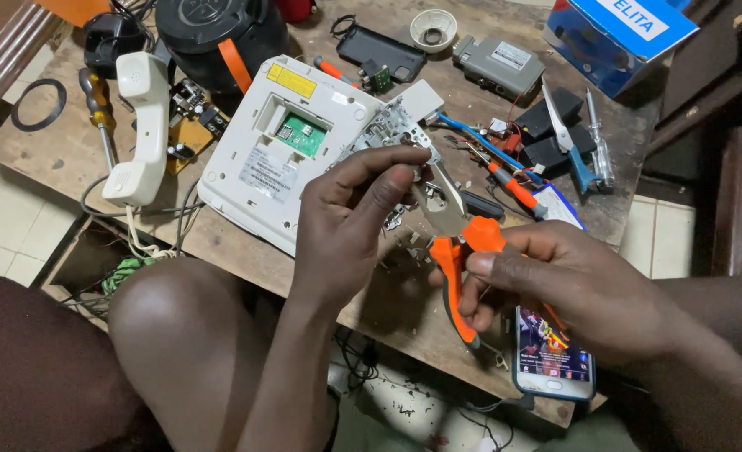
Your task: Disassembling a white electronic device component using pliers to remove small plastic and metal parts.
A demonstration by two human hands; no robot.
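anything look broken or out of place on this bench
Yes. The white phone base lies face down with its back hatch open and a green board exposed, and its handset lies off it. Small bits litter the table by the left hand. The right hand holds orange pliers.

Orange-handled pliers (459, 251) bite a small metal part (404, 180) above the workbench.

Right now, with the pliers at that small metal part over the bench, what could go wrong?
1. The left hand pinches the small metal part right at the nose of the orange-handled pliers; a slip could nip the fingertips.
2. Clipped bits may scatter among the debris on the wooden bench.
3. The smartphone lies at the bench edge under the right hand; it could get knocked off.
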